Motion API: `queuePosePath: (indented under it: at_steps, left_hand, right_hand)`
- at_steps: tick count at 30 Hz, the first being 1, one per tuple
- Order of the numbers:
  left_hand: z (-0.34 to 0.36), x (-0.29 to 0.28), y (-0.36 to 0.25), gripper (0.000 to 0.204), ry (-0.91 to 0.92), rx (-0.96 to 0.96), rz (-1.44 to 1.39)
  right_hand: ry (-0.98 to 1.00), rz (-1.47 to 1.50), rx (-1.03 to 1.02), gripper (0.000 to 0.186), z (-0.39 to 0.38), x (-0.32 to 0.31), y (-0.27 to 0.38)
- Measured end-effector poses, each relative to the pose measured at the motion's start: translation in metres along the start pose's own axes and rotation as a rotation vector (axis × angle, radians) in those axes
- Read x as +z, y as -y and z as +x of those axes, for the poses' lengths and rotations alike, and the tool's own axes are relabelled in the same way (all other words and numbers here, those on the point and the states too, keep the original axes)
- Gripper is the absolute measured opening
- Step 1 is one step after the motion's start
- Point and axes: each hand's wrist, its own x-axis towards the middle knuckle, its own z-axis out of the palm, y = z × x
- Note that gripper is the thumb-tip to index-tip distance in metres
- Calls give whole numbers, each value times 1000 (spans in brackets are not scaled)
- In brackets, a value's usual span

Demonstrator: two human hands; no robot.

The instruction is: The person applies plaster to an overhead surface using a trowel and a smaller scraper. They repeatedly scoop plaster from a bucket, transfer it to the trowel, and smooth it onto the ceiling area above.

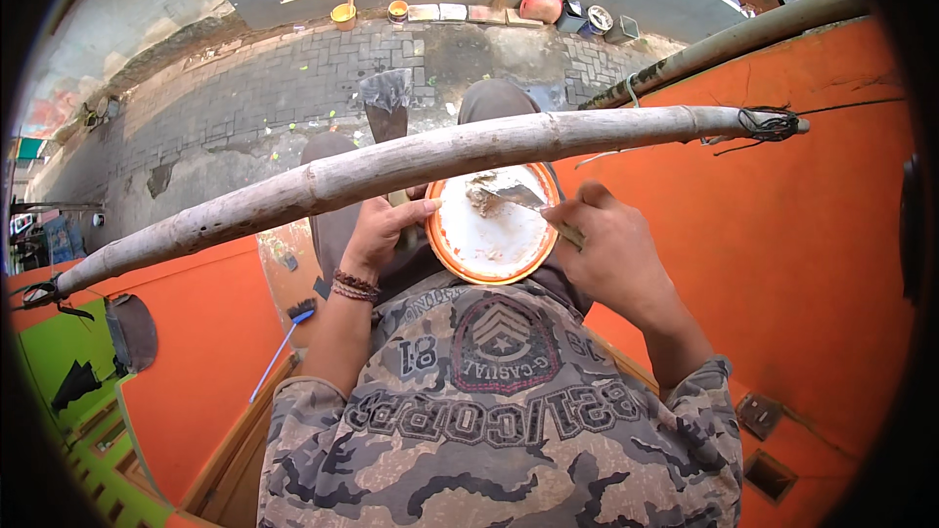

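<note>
While perched high beside an orange wall (782,235), a person in a camouflage shirt (499,430) works with both hands. The left hand (377,230) grips the rim of a round orange lid (489,244), fingers curled around its edge, holding it level at the lap. The right hand (611,244) is closed on a putty knife (518,198), its blade resting in grey filler on the lid. This looks like loading the blade; a clean scoop seems called for. Just beyond runs a bamboo pole (411,161), and far below lies a paved lane (293,88).
</note>
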Motion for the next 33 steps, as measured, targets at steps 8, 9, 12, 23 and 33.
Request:
queuePosePath:
  at_steps: [8, 9, 12, 23, 33]
  left_hand:
    - [3, 5, -7, 36, -19, -38, -64]
    - [3, 7, -8, 31, -44, -54, -68]
    - [5, 1, 2, 32, -34, -4, -97]
    - [3, -7, 5, 32, 14, -46, -102]
    - [3, 1, 0, 33, -12, -65, -142]
  right_hand:
    - [-90, 105, 81, 24, -1, -23, -12]
    - [-106, 68, 40, 24, -3, -19, -12]
    - [-37, -53, 10, 24, -8, -9, -3]
    - [20, -112, -109, 26, -6, 3, 4]
    - [-37, -78, -84, 24, -8, -23, 4]
